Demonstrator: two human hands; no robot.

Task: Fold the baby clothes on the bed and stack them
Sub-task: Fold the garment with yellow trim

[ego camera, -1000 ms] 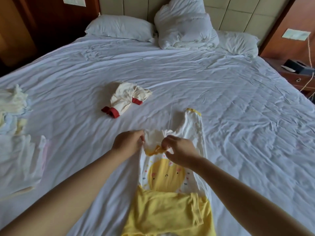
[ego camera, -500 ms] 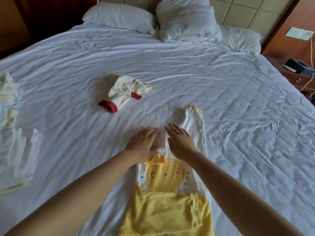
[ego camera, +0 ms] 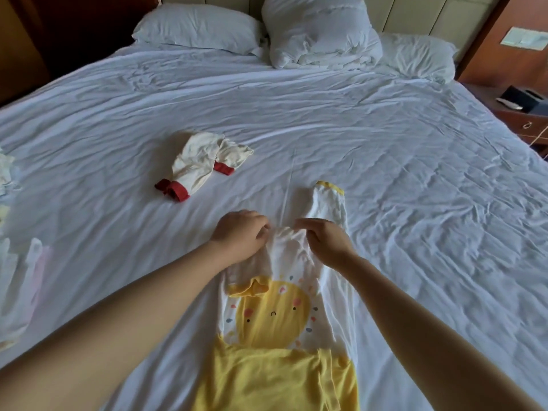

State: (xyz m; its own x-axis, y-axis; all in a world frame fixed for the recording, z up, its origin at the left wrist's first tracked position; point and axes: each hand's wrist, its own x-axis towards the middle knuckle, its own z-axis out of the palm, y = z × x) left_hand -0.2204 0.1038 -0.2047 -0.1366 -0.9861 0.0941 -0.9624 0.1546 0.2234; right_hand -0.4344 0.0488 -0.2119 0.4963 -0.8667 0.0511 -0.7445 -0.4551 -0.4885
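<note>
A white baby shirt (ego camera: 275, 310) with a yellow sun face print lies on the bed in front of me, its one sleeve with a yellow cuff (ego camera: 329, 200) stretched away from me. A yellow garment (ego camera: 272, 381) lies over its near end. My left hand (ego camera: 240, 235) and my right hand (ego camera: 323, 238) pinch the shirt's far edge, which is bunched up between them. A cream garment with red cuffs (ego camera: 201, 164) lies crumpled further back on the left.
The white sheet of the bed (ego camera: 385, 143) spreads all around. Pale baby clothes (ego camera: 20, 280) lie at the left edge. Pillows (ego camera: 195, 28) and a bundled duvet (ego camera: 320, 31) sit at the headboard. A wooden nightstand (ego camera: 522, 111) stands on the right.
A second ago both hands held the fabric, then pressed flat on it. Now the fingers are curled again, pinching the far edge and bunching it up.
</note>
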